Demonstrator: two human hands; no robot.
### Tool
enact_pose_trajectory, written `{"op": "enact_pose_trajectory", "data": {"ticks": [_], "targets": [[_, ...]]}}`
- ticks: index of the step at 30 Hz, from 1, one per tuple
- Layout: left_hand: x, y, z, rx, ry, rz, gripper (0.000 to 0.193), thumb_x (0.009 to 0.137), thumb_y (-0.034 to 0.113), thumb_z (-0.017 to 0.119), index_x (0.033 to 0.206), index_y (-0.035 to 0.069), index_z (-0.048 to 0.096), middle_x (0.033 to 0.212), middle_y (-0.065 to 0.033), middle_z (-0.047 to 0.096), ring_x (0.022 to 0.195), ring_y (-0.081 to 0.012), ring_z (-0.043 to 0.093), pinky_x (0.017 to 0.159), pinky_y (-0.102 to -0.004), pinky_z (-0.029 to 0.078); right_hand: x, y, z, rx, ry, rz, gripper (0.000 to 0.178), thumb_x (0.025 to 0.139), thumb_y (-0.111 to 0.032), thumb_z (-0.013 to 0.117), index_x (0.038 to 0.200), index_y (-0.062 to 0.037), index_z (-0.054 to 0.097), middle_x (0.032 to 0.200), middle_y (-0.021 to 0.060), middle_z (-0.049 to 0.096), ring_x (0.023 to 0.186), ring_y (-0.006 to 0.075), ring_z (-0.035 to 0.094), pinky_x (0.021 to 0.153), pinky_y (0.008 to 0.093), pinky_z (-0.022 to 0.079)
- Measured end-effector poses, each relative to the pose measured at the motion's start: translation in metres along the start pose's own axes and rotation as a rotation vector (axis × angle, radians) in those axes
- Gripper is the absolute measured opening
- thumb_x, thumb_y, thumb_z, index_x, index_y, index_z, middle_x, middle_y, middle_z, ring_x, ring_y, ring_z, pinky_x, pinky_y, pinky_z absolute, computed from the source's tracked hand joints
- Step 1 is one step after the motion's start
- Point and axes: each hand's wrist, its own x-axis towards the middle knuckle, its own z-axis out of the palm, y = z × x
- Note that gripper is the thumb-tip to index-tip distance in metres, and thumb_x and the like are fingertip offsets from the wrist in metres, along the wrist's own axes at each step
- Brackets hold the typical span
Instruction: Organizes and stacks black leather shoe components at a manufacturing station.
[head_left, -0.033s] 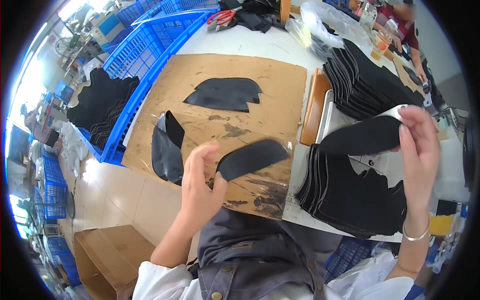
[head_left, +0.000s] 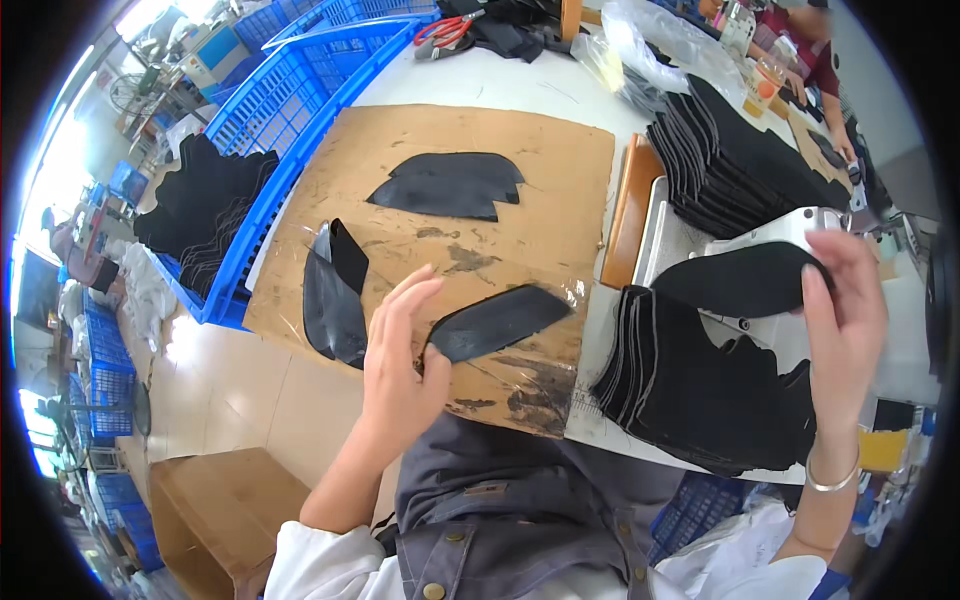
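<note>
Matt black held piece [head_left: 740, 280], smudged cardboard sheet [head_left: 560, 165]
Near-right stack [head_left: 710, 400] matt and cloth-like; near cutout [head_left: 505, 322] smooth, faintly glossy; left basket [head_left: 312, 135] plastic; bracelet [head_left: 832, 487] shiny metal.

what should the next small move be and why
Perhaps the right hand should bring the black piece it pinches left to the cardboard: three dark pieces lie there with bare space between, and the left hand is at one's end.
</note>
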Motion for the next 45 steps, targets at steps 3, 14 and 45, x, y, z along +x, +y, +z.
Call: {"op": "enact_pose_trajectory", "data": {"ticks": [3,14,45], "targets": [[0.006,-0.009,-0.004,-0.104,-0.047,0.26,0.048,0.07,-0.013,0.04,0.113,0.0,0.059,0.103,-0.0149,0.068,0.106,-0.0311,0.061,0.104,-0.0409,0.037,-0.026,-0.002,-0.017,-0.131,0.019,-0.092,0.032,0.082,0.007,0.061,0.113,-0.0002,0.056,0.106,0.0054,0.055,0.092,0.0105,0.054,0.079,0.0199,0.043],[0.016,-0.007,0.003,0.194,0.007,0.389,0.043,0.075,0.006,0.064,0.118,0.001,0.056,0.118,-0.0169,0.056,0.108,-0.0328,0.052,0.097,-0.0395,0.038,-0.047,-0.005,-0.064,-0.025,-0.175,-0.398,0.047,0.068,-0.018,0.081,0.104,-0.003,0.056,0.083,0.0064,0.052,0.071,0.0138,0.045,0.062,0.0237,0.034],[0.03,0.158,0.088,-0.174,-0.975,0.505,0.03,0.072,0.012,0.082,0.074,0.002,0.053,0.05,-0.0025,0.037,0.045,-0.0071,0.032,0.043,-0.0255,0.027,-0.149,0.042,-0.037,-0.108,0.126,-0.016,0.057,0.059,0.011,0.08,0.112,0.0018,0.06,0.093,0.0133,0.063,0.07,0.02,0.059,0.054,0.0253,0.052]]}}
